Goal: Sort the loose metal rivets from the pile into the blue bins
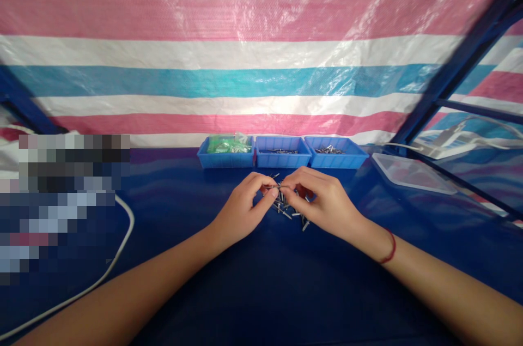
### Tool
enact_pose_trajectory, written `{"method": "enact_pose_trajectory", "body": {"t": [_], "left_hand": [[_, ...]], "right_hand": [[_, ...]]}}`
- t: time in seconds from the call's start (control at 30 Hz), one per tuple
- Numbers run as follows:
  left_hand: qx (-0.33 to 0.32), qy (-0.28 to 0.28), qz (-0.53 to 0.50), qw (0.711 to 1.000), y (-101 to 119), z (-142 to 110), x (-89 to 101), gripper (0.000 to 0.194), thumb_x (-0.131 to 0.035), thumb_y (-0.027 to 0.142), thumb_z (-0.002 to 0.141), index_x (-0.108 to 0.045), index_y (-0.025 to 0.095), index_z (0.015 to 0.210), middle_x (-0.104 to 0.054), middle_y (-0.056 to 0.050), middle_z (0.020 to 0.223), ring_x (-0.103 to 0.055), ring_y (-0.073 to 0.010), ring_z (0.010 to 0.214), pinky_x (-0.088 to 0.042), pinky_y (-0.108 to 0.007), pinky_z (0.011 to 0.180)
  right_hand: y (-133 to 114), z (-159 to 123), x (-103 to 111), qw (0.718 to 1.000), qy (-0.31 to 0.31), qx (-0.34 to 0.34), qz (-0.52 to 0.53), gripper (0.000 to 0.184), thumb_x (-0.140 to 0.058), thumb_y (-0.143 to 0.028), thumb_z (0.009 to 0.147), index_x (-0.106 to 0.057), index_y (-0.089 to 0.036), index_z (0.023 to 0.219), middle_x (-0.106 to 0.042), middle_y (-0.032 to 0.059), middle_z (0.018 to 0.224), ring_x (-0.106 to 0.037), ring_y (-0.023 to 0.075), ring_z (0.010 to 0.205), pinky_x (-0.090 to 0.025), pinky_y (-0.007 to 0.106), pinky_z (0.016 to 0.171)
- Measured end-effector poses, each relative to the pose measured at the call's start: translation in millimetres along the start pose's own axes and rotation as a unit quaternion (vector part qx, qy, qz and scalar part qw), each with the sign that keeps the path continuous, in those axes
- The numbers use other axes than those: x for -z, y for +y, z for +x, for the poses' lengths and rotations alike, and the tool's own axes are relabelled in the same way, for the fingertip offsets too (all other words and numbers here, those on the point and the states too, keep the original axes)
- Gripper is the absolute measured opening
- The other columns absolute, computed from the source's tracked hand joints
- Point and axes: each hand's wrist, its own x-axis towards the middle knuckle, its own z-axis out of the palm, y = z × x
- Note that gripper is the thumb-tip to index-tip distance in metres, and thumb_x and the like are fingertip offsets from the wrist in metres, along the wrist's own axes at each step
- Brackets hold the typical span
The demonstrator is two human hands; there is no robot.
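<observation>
My left hand and my right hand meet over the dark blue table. Both pinch a thin metal pin between thumb and fingertips, one hand at each end. Under and between the hands lies a small pile of similar metal pins. A red string circles my right wrist.
Three blue trays stand in a row at the table's back: the left one holds green pieces, the middle and right hold metal parts. A clear plastic lid lies at the right. A white cable curves at the left. A striped tarp hangs behind.
</observation>
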Motion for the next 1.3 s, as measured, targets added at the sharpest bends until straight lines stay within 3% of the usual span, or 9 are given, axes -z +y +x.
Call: {"method": "enact_pose_trajectory", "body": {"t": [0.67,0.87,1.03,1.2,1.3], "left_hand": [[-0.002,0.036,-0.004,0.999,3.2,0.2,1.9,0.006,-0.054,0.023,0.086,-0.055,0.018,0.084,-0.058,0.000,0.082,-0.055,-0.0121,0.076,-0.044,-0.024,0.072],[-0.001,0.030,0.004,1.000,3.1,-0.7,2.4,0.007,-0.054,0.024,0.086,-0.054,0.018,0.083,-0.057,0.000,0.081,-0.056,-0.0122,0.076,-0.045,-0.024,0.072],[0.013,-0.011,0.041,0.999,1.5,-0.8,2.7,0.015,-0.053,0.028,0.087,-0.054,0.019,0.099,-0.061,-0.001,0.087,-0.059,-0.0143,0.080,-0.045,-0.028,0.075],[0.005,-0.080,0.166,0.983,-3.8,0.4,6.4,0.020,-0.046,0.021,0.089,-0.059,0.021,0.104,-0.064,-0.003,0.093,-0.058,-0.0195,0.090,-0.042,-0.036,0.079],[0.013,-0.111,0.205,0.972,-8.3,-0.2,7.7,0.022,-0.046,0.021,0.088,-0.061,0.022,0.103,-0.064,-0.004,0.099,-0.056,-0.0213,0.094,-0.041,-0.037,0.080]], "right_hand": [[5.3,-1.2,-7.7,0.998,-0.041,-0.040,0.002,0.011,-0.054,-0.014,0.084,-0.063,-0.016,0.079,-0.059,0.0023,0.074,-0.051,0.0106,0.062,-0.040,0.022,0.058],[2.9,-1.7,-13.2,0.992,-0.051,-0.090,0.076,0.013,-0.054,-0.020,0.084,-0.065,-0.016,0.077,-0.061,0.0028,0.073,-0.051,0.0103,0.060,-0.040,0.022,0.055],[17.3,3.7,-13.5,0.942,-0.010,-0.243,0.233,0.020,-0.059,-0.034,0.080,-0.064,-0.016,0.077,-0.059,0.0002,0.064,-0.048,0.0089,0.052,-0.038,0.022,0.048],[55.6,13.0,13.5,0.867,0.192,-0.390,0.245,0.015,-0.062,-0.030,0.073,-0.062,-0.015,0.073,-0.055,0.0001,0.065,-0.044,0.0061,0.046,-0.033,0.019,0.039],[79.1,15.3,33.4,0.818,0.262,-0.460,0.224,0.009,-0.058,-0.022,0.071,-0.062,-0.015,0.075,-0.054,0.0006,0.066,-0.044,0.0061,0.045,-0.034,0.019,0.038]]}}
